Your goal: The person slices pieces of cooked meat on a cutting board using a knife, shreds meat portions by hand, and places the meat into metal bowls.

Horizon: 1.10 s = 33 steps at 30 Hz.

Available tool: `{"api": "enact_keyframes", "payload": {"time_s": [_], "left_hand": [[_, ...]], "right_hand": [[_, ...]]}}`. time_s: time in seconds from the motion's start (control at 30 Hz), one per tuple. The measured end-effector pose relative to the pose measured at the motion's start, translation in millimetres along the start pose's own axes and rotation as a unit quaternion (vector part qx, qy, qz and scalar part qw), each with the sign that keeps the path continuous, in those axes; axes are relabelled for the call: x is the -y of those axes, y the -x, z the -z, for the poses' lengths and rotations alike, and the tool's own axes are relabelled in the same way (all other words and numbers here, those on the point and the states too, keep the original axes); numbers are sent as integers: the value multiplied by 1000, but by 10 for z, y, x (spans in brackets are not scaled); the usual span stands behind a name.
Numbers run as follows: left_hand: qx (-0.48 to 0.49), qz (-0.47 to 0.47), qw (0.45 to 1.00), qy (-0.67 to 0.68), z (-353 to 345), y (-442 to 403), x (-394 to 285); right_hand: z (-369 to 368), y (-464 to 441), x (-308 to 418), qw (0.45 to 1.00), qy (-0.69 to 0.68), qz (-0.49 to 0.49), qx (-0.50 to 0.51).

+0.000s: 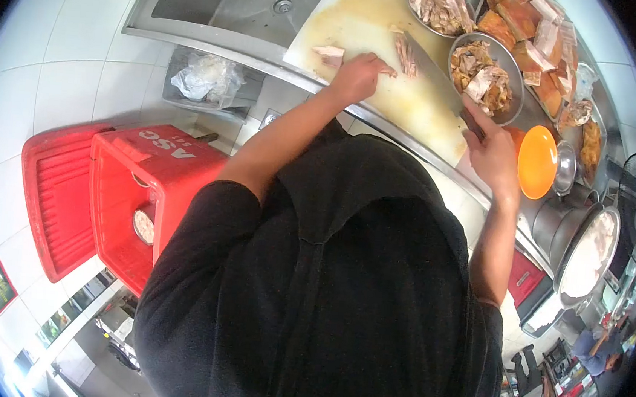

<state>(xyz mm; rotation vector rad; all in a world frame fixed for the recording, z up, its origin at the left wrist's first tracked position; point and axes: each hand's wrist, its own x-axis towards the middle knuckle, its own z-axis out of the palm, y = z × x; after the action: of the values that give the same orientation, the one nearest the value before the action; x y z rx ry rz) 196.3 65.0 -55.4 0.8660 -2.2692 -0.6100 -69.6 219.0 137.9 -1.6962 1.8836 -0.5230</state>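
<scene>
The sliced meat (405, 55) lay in a small bunch of strips on the cutting board (371, 22), just beside the blade of the kitchen knife (436, 76). The right hand (492, 153) held the knife at the right of the board, its fingers wrapped around the handle. The left hand (357, 79) was low over the board's middle, its fingers reaching toward the strips; whether they pinched a scrap or only rested by it could not be told.

For clean, even strips, the guiding fingertips were best curled back, knuckles toward the blade, since an extended finger near the edge looked like the main risk. A firm grip near the blade and long, smooth strokes seemed right for the fatty meat.

Left of the strips on the board lay a separate meat piece (329, 54). At the board's far right side, a metal bowl (522, 88) held cut meat, with browned slabs (515, 19) beyond it. An orange plate (537, 163) was right of the board, and the sink (252, 0) to its left, in the steel desk (210, 52).
</scene>
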Motion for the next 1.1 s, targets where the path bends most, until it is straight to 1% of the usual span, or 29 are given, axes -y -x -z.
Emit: {"api": "enact_keyframes", "payload": {"time_s": [0.1,0.2,0.3,0.4,0.43,0.53,0.63,0.73,0.83,0.93,1.03,1.1], "left_hand": [[90,-52,994,-20,-14,-146,115],[44,-107,992,-50,62,-245,118],[40,-97,991,-87,121,-179,224],[72,-60,988,-123,164,-76,249],[75,-61,987,-132,181,-67,250],[69,-70,985,-145,205,-56,263],[43,-82,987,-133,222,-56,316],[42,-67,990,-113,251,16,312],[39,-58,992,-101,268,153,300],[10,-63,992,-108,255,258,282],[-11,-54,992,-116,234,326,233],[-12,-50,993,-109,222,359,227]], "right_hand": [[-492,-197,-333,992,-53,74,-82],[-1007,-359,-622,976,-198,40,-75],[-1190,-377,-605,989,-121,41,-72],[-1186,-252,-556,996,-87,1,-14],[-1185,-192,-556,997,-77,-1,-4],[-1220,-21,-576,989,-136,42,-37],[-1184,35,-533,986,-160,34,-45],[-1128,-79,-348,989,-120,47,-71],[-1314,-310,-418,991,-75,75,-80],[-1279,-416,-277,991,-70,88,-75],[-1149,-476,-47,977,-95,153,-117],[-1030,-496,81,984,-82,131,-84]]}}
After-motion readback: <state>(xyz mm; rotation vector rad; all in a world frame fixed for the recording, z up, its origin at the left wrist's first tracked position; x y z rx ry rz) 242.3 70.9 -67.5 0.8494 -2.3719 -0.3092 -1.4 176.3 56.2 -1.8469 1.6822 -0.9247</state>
